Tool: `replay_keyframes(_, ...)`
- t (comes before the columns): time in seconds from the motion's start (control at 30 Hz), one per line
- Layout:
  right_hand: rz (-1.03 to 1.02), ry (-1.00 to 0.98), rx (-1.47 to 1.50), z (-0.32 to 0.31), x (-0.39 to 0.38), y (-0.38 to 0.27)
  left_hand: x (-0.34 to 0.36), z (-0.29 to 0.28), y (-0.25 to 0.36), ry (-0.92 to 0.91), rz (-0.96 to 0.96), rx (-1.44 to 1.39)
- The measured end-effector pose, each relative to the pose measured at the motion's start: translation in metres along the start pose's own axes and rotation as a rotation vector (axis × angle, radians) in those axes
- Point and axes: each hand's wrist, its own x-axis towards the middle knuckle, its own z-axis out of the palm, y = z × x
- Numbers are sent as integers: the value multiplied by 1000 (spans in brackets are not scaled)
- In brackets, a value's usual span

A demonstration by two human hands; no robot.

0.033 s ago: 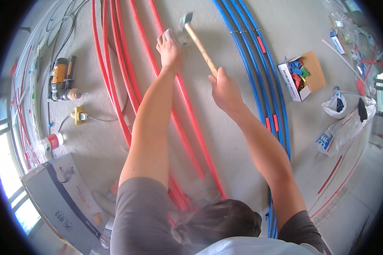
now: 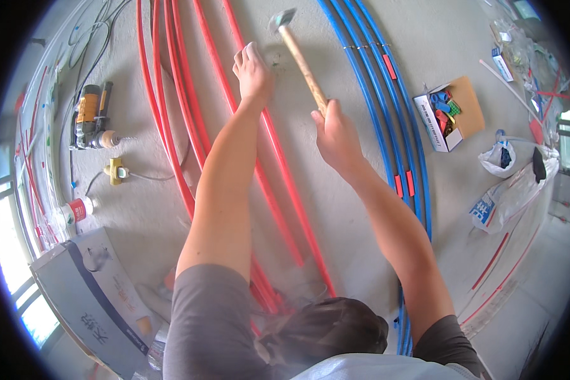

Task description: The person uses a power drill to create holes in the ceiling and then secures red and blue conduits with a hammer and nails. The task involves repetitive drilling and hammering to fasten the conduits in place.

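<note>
The right hand [image 2: 337, 136] is wrapped round the lower handle of a wooden-handled hammer [image 2: 306, 74], whose head is raised ahead of it, beyond the fingertips of the left hand [image 2: 254, 77] and to their right. The left hand, fingers bent, is beside a straight red pipe [image 2: 292, 190]; whether it pinches anything cannot be told. Blue pipes [image 2: 429, 215] curve along the right, a power drill [image 2: 90, 117] lying far left

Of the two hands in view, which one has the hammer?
The right hand: it grips the hammer by its wooden handle. The left hand is apart from the hammer, overlapping a red pipe in this view.
</note>
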Motion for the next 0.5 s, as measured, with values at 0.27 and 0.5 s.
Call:
replay_keyframes(0.27,46,-153,-132,-2,-16,40,2,23,-13,41,58,-6)
replay_keyframes(0.5,503,-268,-163,-96,-346,94,28,34,-44,-63,330,230)
